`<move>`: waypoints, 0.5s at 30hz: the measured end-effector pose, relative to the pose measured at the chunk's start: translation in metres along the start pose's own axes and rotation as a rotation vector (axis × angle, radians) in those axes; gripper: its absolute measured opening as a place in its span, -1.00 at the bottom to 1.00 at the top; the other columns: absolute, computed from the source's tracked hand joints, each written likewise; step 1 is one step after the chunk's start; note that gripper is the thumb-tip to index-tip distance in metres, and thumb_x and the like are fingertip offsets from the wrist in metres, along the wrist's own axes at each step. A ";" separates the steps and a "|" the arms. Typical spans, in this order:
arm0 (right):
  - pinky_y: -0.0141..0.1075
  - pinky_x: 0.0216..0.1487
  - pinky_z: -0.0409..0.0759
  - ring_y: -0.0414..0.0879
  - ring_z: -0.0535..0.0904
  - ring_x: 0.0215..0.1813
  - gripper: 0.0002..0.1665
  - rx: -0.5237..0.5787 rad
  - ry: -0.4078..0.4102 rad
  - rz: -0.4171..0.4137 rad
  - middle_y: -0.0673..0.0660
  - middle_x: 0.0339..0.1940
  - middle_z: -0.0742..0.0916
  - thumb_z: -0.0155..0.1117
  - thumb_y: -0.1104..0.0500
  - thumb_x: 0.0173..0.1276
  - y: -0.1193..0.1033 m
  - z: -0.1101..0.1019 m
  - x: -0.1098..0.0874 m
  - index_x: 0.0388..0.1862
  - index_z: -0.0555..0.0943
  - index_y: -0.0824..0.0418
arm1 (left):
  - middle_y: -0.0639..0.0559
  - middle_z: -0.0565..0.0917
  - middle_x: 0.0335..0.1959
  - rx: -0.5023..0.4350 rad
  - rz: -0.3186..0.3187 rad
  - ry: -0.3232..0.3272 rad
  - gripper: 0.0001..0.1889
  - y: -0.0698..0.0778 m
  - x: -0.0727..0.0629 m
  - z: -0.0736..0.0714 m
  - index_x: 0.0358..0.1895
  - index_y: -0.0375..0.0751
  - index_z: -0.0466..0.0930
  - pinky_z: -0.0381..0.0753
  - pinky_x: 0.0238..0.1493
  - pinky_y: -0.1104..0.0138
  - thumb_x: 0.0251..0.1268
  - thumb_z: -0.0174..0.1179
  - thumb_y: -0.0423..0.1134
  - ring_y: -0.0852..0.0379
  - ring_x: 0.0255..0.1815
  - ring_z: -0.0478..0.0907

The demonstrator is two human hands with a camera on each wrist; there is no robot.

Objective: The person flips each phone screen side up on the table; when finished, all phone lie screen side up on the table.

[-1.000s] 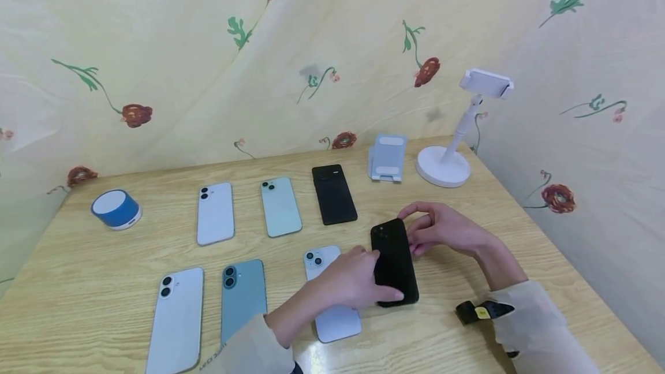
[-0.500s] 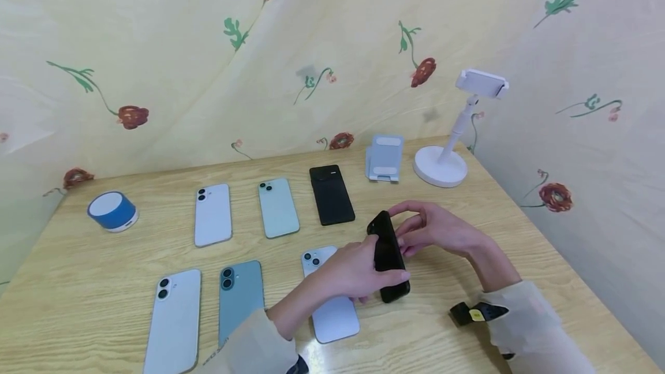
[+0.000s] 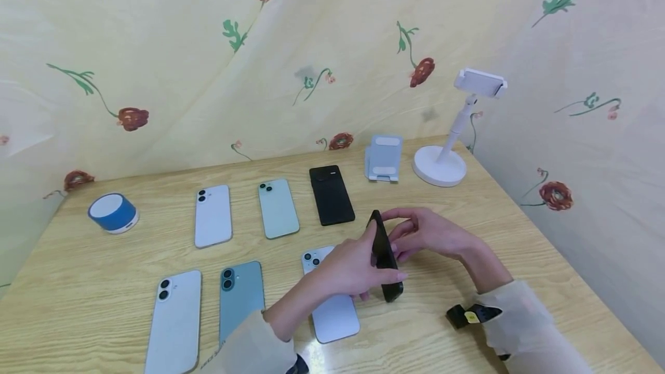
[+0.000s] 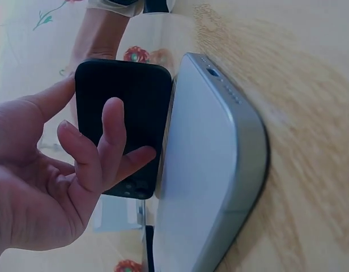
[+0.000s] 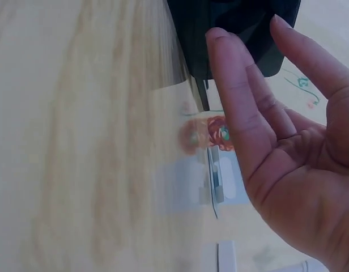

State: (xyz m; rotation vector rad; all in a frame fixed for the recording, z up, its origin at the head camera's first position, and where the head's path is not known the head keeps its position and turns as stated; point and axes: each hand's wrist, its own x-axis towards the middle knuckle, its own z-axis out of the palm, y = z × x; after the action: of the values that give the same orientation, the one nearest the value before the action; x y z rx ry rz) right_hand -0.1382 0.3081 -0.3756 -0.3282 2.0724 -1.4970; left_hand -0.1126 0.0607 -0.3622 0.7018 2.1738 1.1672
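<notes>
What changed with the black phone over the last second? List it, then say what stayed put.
The black phone went from lying flat on the table to standing up on its long edge, tipped up by both hands. The left hand grips it from the near side; the right hand steadies its far side with its fingers. The other phones, the blue speaker and the two stands stayed where they were.

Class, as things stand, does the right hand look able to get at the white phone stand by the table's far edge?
Probably yes: nothing lies between the right hand and the white stand, though that hand is touching the black phone.
</notes>
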 end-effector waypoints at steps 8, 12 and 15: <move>-0.06 0.00 0.81 0.06 0.83 -0.05 -0.07 -0.030 -0.035 0.003 0.32 0.00 0.81 0.39 0.29 0.45 0.006 0.004 0.002 0.66 0.17 0.43 | 0.00 0.65 -0.53 0.030 -0.016 0.034 0.22 0.003 -0.004 0.003 0.77 -0.10 -0.29 0.57 -0.55 0.28 0.33 0.48 0.07 -0.02 -0.65 0.71; -0.07 -0.01 0.81 0.06 0.82 -0.05 -0.04 -0.053 -0.046 0.018 0.27 -0.03 0.81 0.42 0.28 0.43 0.006 0.006 0.003 0.68 0.16 0.39 | 0.03 0.63 -0.56 0.024 -0.014 0.037 0.21 0.001 -0.006 0.002 0.76 -0.10 -0.31 0.57 -0.54 0.30 0.35 0.47 0.05 0.00 -0.65 0.71; -0.08 -0.04 0.82 0.06 0.80 -0.09 -0.02 -0.084 -0.048 0.027 0.23 -0.07 0.80 0.44 0.27 0.42 0.005 0.008 0.005 0.68 0.15 0.39 | 0.01 0.64 -0.53 -0.014 -0.016 0.036 0.20 0.000 -0.008 0.001 0.77 -0.07 -0.31 0.63 -0.53 0.29 0.36 0.47 0.00 -0.01 -0.63 0.72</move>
State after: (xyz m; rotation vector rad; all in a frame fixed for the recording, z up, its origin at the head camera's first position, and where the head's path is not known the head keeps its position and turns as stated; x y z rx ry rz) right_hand -0.1371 0.3012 -0.3834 -0.3633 2.0976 -1.3754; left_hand -0.1061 0.0559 -0.3608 0.6612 2.1947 1.1942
